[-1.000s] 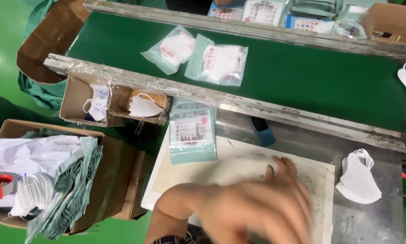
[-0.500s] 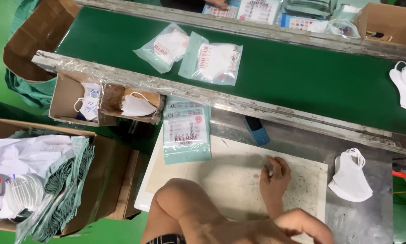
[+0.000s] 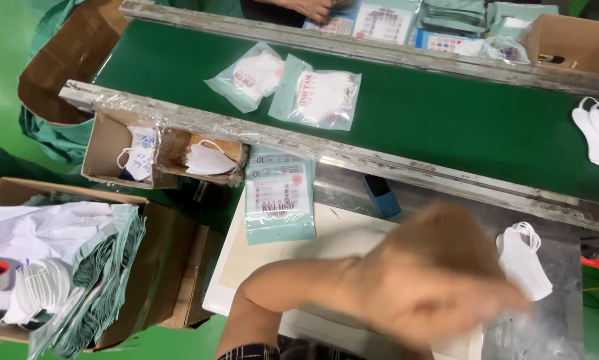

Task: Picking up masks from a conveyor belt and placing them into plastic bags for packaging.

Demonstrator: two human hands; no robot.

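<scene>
My one visible hand (image 3: 446, 280), motion-blurred, grip unreadable, which hand unclear; white mask stack (image 3: 523, 260) touching its right edge, long axis running away from me

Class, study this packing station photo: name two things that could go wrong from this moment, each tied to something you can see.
1. The blurred hand is sweeping close to the loose white masks at the metal table's edge and might knock them off.
2. The empty pouch overhangs the white board by the conveyor rail and could slide into the gap.
</scene>
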